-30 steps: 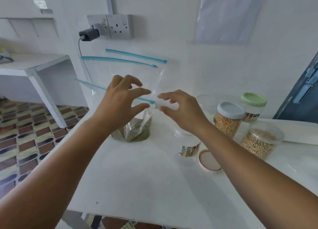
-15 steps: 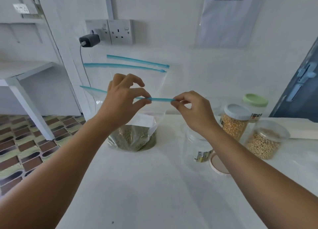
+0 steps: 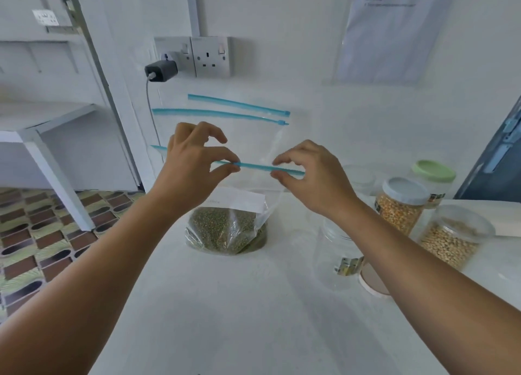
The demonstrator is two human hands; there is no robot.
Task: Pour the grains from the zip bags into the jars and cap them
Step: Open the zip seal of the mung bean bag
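The bag of green grains (image 3: pixel 228 228) stands upright on the white table (image 3: pixel 239 318), towards its back edge near the wall, its clear upper half rising well above the heap inside. Both hands are up at its blue zip strip (image 3: pixel 256 166). The left hand (image 3: pixel 191 166) pinches the strip between thumb and forefinger, the other fingers curled loosely above. The right hand (image 3: pixel 313 174) pinches it further along, thumb below and fingertips on top.

From here it looks like the opening step, with nothing poured from this bag yet. To do it well, I would say each hand should take one lip only and pull them apart across the strip, not along it, keeping the bag's base planted so the grains stay settled. A sharp tug could tip the bag or jolt it.

The empty jar (image 3: pixel 335 250) waits just right of the bag, under the right forearm, with a loose lid (image 3: pixel 372 280) flat beside it. Nearer the right edge stand a capped jar of yellow kernels (image 3: pixel 400 205), a jar of pale beans (image 3: pixel 451 239) and a green-lidded jar (image 3: pixel 434 177). Two more bags lean against the wall behind.
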